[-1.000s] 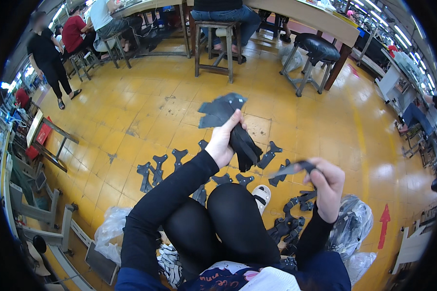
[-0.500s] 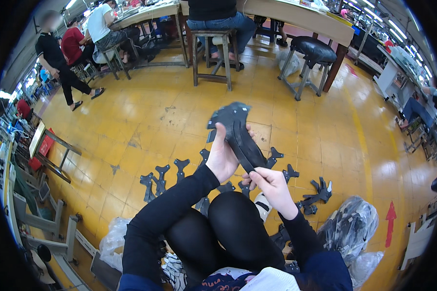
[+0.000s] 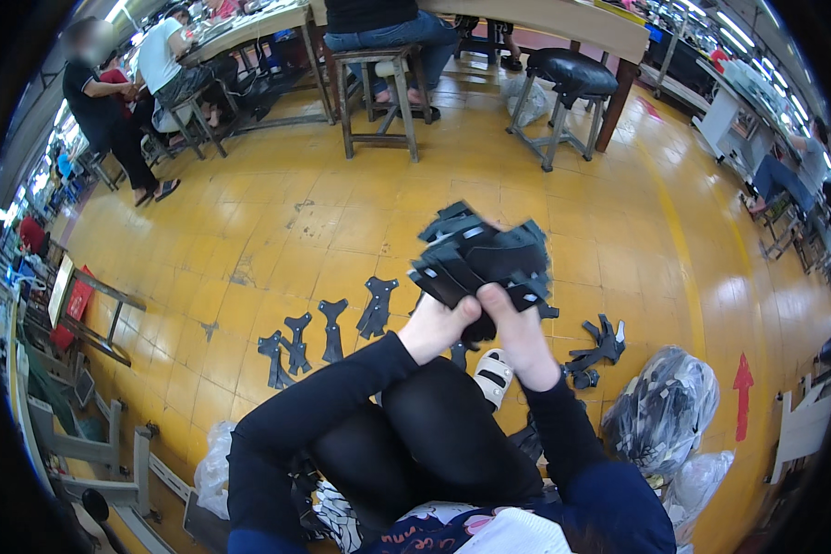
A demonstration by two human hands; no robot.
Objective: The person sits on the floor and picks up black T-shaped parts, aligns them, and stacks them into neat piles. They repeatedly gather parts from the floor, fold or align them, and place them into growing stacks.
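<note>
Both hands hold one stack of black cut fabric pieces [image 3: 480, 263] up in front of me, above my knees. My left hand [image 3: 437, 325] grips the stack's lower left edge. My right hand [image 3: 517, 334] grips it from below on the right, thumb pressed against the pieces. Single black cut pieces [image 3: 328, 330] lie in a row on the yellow tiled floor [image 3: 277, 222] to the left, and a small heap of them [image 3: 598, 346] lies to the right of my hands.
A clear plastic bag full of dark pieces [image 3: 665, 415] sits at my right, another plastic bag [image 3: 214, 466] at my left. A wooden stool [image 3: 374, 92], a black padded stool [image 3: 568, 78] and seated people [image 3: 171, 65] are ahead. A red arrow [image 3: 741, 392] marks the floor.
My right hand brought a piece over from the right and joined my left hand on the stack. The stack now sits squarer, held by both hands.
</note>
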